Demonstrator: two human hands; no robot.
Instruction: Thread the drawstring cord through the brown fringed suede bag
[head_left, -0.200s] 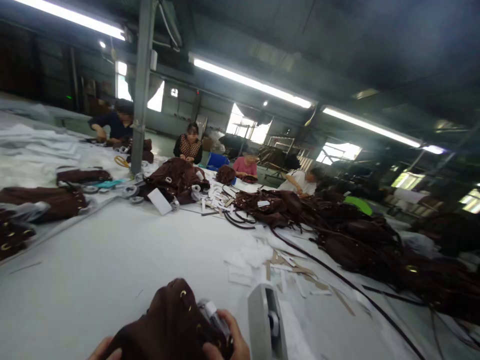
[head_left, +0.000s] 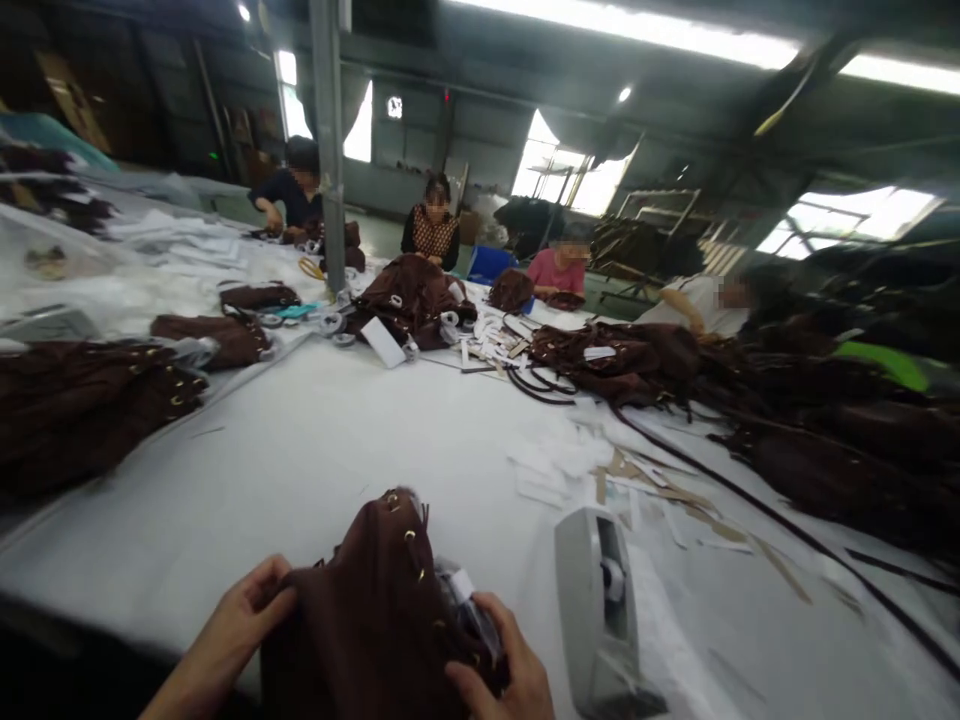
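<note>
A dark brown bag (head_left: 352, 610) with gold eyelets along its rim is between my two hands at the table's near edge. My left hand (head_left: 251, 610) pinches the bag's left side between thumb and fingers. On the other side, my right hand (head_left: 506, 660) grips the eyelet edge, its fingers closed around it. A clear plastic wrapping with a white piece (head_left: 463, 585) sticks out of the bag beside my right fingers. Just right of that hand stands a grey tape dispenser (head_left: 581, 600). The bag's lower part runs out of the frame.
Brown bags are heaped at left (head_left: 90, 410), in the middle (head_left: 412, 295) and along the right (head_left: 840, 470). Paper and card scraps (head_left: 630, 470) litter the white table (head_left: 300, 450). A long dark strap (head_left: 720, 490) crosses the right side. Several people work beyond, near a grey post (head_left: 328, 150).
The view has tipped down and swung left, so the table things sit higher and further right. More of the bag and both hands shows. Both hands stay on the bag.
</note>
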